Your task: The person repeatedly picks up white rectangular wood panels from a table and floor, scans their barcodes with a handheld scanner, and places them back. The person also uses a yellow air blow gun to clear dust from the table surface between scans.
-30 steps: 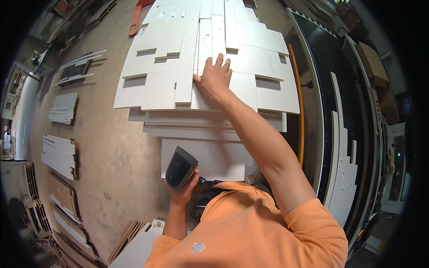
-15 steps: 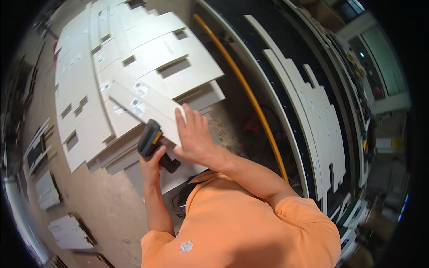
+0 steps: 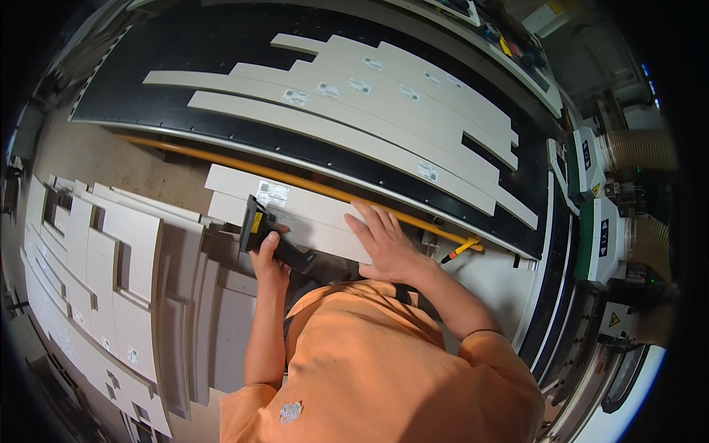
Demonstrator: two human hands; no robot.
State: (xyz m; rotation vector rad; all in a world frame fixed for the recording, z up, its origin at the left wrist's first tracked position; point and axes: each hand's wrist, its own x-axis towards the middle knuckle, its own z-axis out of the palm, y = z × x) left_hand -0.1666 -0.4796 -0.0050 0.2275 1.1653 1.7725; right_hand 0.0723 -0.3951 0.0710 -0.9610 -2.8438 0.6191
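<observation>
My left hand (image 3: 270, 260) is wrapped around the handle of a dark grey handheld barcode scanner (image 3: 295, 255), its head tilted up beside a white board. At the right end of two long, narrow white boards (image 3: 325, 215), my right hand (image 3: 387, 249) grips them with its fingers over the edge and its thumb on the near side. The boards lie side by side in front of my body. A printed label (image 3: 273, 193) sits on the far board, just beyond the scanner head. The scanner and my left hand cover part of the near board.
A black machine bed (image 3: 221, 44) carries several labelled white panels (image 3: 347, 66). A yellow-orange bar (image 3: 310, 181) runs along its near edge. Stacked white panels (image 3: 133, 295) stand at the left. Machine heads with green sides (image 3: 587, 244) are at the right.
I have turned right, from the panel stack toward the black bed. The boards came along in my right hand, away from the stack. The scanner stays in my left hand.
</observation>
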